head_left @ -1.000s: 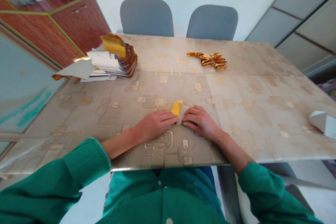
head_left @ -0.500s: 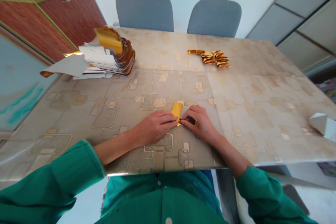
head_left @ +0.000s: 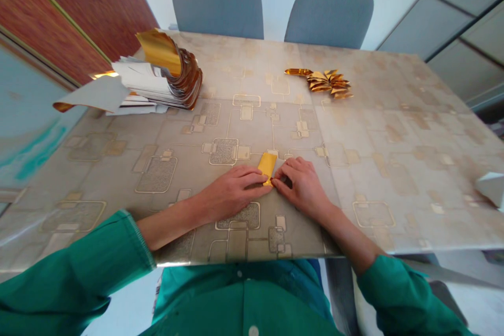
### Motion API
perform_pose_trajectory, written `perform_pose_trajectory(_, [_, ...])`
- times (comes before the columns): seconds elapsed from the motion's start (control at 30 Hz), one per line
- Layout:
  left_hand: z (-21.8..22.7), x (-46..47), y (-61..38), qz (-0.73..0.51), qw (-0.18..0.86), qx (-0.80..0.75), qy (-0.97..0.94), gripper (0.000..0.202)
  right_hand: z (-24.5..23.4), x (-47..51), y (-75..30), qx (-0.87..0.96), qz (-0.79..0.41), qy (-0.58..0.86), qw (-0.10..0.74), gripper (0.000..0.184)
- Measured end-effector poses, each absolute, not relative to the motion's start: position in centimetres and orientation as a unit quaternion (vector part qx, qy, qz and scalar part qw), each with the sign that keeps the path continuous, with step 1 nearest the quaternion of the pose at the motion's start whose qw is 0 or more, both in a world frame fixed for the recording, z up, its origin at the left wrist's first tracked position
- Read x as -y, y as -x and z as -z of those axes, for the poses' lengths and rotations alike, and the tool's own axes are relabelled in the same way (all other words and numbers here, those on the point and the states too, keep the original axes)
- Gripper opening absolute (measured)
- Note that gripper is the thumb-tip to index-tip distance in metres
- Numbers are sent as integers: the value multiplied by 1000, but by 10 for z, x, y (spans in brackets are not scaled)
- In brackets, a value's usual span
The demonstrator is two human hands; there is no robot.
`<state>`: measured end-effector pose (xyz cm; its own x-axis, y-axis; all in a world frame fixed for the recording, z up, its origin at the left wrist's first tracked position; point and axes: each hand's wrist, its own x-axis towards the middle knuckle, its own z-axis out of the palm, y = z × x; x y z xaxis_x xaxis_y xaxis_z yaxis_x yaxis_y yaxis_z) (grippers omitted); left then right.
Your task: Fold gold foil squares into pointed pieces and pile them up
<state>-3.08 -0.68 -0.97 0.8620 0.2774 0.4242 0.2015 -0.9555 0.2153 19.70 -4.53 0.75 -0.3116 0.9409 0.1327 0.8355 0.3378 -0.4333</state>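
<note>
A small folded strip of gold paper (head_left: 266, 167) lies on the worktop (head_left: 394, 131), between the hands, near the front edge. The left hand (head_left: 232, 192) rests flat, fingers together, against its lower end; the right hand (head_left: 301, 186) curls, fingertips pressing there. Folded gold pieces (head_left: 325, 81) sit at 1 o'clock, a paper stack (head_left: 157, 81) at 10 o'clock.
</note>
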Motion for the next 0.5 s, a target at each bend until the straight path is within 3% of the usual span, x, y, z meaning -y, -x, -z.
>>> perform_pose_trajectory(0.27, [9, 9, 31, -230, 63, -126, -963, 31, -6, 47, -192, 805, -99, 567, 143, 10])
perform_pose_trajectory(0.5, [11, 11, 33, -205, 60, -153, -965, 32, 6, 52, -201, 771, -123, 590, 205, 12])
